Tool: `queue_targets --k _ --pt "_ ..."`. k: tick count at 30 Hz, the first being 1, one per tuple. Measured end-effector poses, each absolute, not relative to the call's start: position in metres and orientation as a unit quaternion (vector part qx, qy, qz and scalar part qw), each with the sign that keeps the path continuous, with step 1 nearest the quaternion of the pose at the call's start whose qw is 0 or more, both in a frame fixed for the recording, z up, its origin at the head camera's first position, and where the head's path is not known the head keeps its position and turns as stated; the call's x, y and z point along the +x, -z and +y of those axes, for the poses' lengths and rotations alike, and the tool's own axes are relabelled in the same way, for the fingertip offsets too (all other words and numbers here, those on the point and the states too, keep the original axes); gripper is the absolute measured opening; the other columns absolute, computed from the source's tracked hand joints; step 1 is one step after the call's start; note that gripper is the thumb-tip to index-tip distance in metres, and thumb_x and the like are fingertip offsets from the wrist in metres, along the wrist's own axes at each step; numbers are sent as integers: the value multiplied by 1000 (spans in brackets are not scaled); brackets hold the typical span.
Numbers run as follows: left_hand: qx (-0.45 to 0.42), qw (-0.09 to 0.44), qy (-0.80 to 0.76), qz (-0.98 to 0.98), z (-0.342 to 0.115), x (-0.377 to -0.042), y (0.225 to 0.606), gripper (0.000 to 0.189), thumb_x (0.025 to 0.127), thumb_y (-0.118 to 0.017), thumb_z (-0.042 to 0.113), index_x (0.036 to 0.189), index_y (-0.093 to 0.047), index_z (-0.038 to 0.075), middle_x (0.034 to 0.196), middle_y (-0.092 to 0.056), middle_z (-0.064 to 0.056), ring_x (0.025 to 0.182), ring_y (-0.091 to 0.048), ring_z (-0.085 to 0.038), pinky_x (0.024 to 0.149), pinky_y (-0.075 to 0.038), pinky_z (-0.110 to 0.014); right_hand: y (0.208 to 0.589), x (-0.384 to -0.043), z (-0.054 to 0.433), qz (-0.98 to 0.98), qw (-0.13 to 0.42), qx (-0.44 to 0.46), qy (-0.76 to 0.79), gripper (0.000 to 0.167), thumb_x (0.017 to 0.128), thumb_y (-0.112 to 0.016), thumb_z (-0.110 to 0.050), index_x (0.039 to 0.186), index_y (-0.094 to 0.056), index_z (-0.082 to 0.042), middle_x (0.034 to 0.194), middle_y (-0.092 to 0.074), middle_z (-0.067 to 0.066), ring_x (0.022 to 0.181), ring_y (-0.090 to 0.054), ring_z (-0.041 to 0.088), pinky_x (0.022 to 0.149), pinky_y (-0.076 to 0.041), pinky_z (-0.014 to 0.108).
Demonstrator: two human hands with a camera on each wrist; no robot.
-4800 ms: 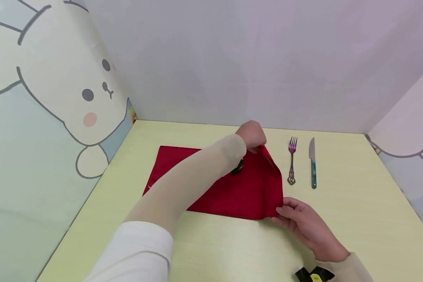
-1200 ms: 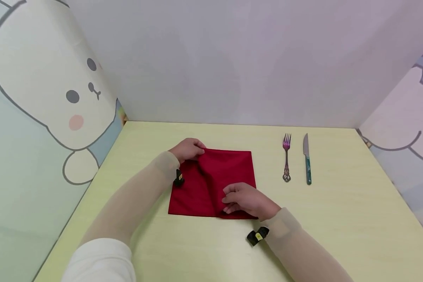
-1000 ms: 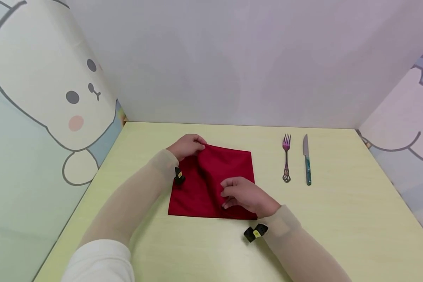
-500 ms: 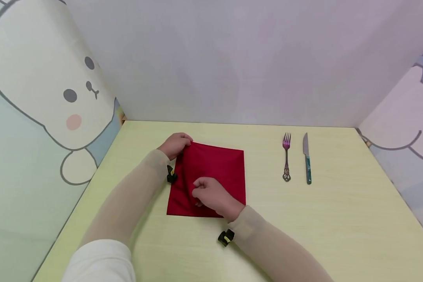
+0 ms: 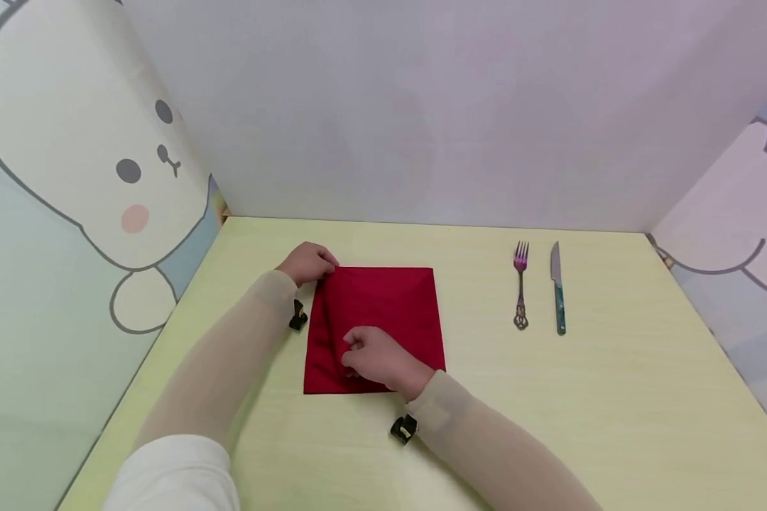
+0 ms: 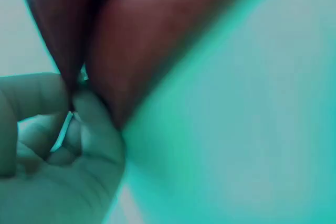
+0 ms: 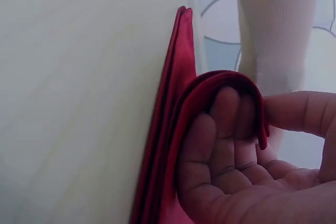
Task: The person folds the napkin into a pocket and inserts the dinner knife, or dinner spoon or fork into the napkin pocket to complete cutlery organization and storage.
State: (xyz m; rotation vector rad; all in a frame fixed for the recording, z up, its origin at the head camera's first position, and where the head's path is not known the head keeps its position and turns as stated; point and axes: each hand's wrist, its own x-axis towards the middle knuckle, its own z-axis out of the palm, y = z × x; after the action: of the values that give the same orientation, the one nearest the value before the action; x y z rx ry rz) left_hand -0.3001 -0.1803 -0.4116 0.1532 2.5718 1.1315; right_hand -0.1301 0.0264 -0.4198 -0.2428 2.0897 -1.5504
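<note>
A red cloth napkin (image 5: 390,298) lies folded on the table, roughly square in the head view, with its upper flap drawn towards the left side. My left hand (image 5: 308,264) is at its far left corner. In the left wrist view, the thumb and fingers (image 6: 97,129) pinch the cloth there. Nearer me, my right hand (image 5: 380,358) holds the near end of the flap. The right wrist view has several layers of napkin (image 7: 181,82) stacked, the top ones curling over the fingers under the thumb (image 7: 299,111). A narrow strip of lower cloth shows left of the flap.
A fork (image 5: 520,284) and a knife (image 5: 558,287) with a teal handle lie side by side on the pale table (image 5: 626,355), right of the napkin. A grey wall (image 5: 422,128) stands behind, and a cartoon-printed panel (image 5: 51,248) on the left.
The napkin was a wider rectangle with both hands at its right edge. Both hands have since carried the flap leftward. In the last half second its raised far edge has come down.
</note>
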Motion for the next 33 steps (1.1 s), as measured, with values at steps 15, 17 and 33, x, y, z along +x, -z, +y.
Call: queue_targets --k 15,17,33 --pt "67 160 -292 941 -198 -299 413 22 97 -57 8 108 -75 3 99 -69 -11 86 -60 -25 73 -50 -35 422 -126 15 751 271 -79 597 10 93 -64 -1 103 -64 -1 71 -60 10 70 -69 25 70 -60 36" --pt "65 163 -303 937 -201 -298 414 21 97 -58 9 107 -75 2 98 -69 -10 84 -61 -24 74 -51 -34 425 -127 15 740 277 -75 608 8 93 -65 0 101 -64 0 69 -58 10 70 -70 25 70 -61 36" --pt "32 142 -304 942 -204 -283 399 25 101 -50 12 114 -70 3 110 -66 -14 94 -58 -28 77 -50 -37 433 -128 12 639 306 -17 706 15 94 -65 2 109 -67 3 98 -59 8 71 -60 19 80 -61 38"
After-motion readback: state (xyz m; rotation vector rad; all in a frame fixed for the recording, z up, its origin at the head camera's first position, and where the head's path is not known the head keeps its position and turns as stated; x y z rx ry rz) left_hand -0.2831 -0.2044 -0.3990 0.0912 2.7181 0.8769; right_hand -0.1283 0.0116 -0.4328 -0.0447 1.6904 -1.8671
